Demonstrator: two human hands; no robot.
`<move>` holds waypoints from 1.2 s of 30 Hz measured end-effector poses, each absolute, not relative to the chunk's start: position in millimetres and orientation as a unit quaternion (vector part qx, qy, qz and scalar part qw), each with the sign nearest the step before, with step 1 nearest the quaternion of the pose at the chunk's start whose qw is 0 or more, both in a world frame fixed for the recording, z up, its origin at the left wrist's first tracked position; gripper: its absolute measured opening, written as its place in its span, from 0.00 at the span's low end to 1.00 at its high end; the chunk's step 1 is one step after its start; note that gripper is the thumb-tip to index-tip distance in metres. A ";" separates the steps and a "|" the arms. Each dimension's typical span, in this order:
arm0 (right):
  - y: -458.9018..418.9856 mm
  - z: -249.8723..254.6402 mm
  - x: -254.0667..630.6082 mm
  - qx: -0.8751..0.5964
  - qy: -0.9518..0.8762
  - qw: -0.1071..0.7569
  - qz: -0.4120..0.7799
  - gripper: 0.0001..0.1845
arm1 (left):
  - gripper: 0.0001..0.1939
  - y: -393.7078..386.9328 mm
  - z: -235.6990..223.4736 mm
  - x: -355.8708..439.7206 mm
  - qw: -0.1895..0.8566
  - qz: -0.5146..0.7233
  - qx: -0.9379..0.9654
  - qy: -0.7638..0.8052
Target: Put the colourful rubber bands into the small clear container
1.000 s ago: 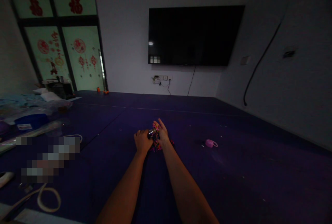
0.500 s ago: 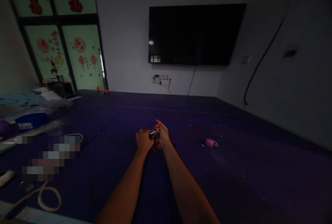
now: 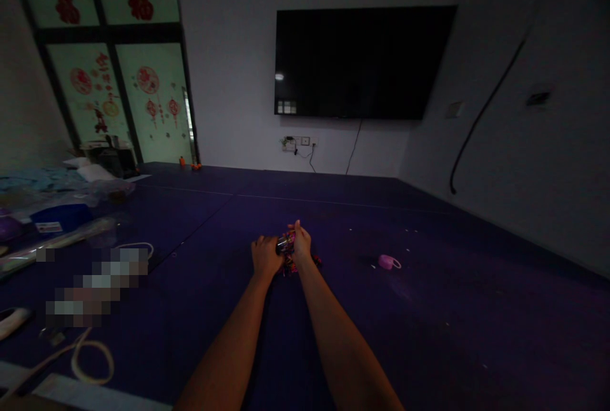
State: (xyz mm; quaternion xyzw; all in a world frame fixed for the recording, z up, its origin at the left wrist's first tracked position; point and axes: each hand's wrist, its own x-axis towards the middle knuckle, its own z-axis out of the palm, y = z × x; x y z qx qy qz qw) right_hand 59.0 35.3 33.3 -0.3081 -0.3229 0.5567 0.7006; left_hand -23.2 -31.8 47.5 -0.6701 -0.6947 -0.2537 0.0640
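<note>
Both my arms reach forward over a dark purple mat (image 3: 429, 309). My left hand (image 3: 265, 256) is closed in a fist around a small shiny cylindrical object (image 3: 283, 244). My right hand (image 3: 300, 244) has its fingers curled over a small multicoloured bundle (image 3: 291, 262) of pink and dark bits. The two hands touch at the shiny object. The room is dim, so I cannot make out what the bundle is.
A small pink object (image 3: 389, 262) lies on the mat to the right. Loose white cord (image 3: 93, 363), bags and clutter (image 3: 61, 220) sit on the left. A black television (image 3: 362, 61) hangs on the far wall, with decorated doors (image 3: 119, 100) to its left.
My right hand's fingers, stretched out a second ago, have curled shut over the bundle. My left hand has stayed closed in the same spot.
</note>
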 end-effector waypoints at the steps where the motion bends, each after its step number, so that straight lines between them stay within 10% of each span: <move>1: 36.5 32.4 59.0 -0.312 -0.333 0.701 0.548 0.25 | 0.12 -31.8 47.5 -23.2 0.064 -0.254 -0.670 -0.695; 36: 39.2 24.1 61.2 -0.244 -0.390 0.663 0.590 0.20 | 0.11 -32.7 48.8 -24.0 0.070 -0.264 -0.659 -0.701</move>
